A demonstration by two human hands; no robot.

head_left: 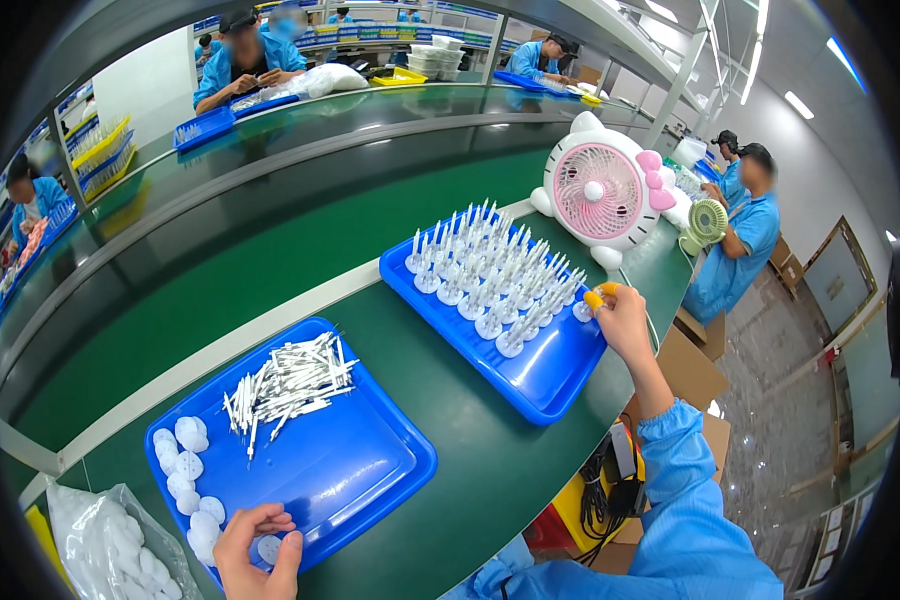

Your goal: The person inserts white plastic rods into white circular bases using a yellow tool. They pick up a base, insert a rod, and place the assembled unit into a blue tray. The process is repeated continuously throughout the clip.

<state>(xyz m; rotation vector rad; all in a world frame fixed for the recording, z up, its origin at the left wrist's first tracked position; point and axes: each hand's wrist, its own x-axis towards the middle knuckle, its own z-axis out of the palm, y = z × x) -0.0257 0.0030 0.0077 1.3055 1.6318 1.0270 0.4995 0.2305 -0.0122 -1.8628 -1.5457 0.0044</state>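
Observation:
My left hand (258, 552) is over the near corner of the left blue tray (410, 462), thumb and curled fingers apart. A round white disc (269, 549) shows in the gap between them; whether they touch it I cannot tell. Several similar discs (188, 465) line the tray's left side, and a pile of thin white sticks (290, 385) lies toward its far side. My right hand (620, 315), with yellow finger covers, pinches a stick standing on a white disc (583, 312) at the right edge of the second blue tray (540, 390). Rows of upright sticks on discs (490, 275) fill much of that tray.
A clear bag of white discs (120, 550) sits at the lower left. Beyond the right tray stand a pink-and-white fan (597, 190) and a small green fan (707, 222). Cables (600, 490) and cardboard boxes (695, 375) lie below the table edge. Co-workers (745, 230) work nearby.

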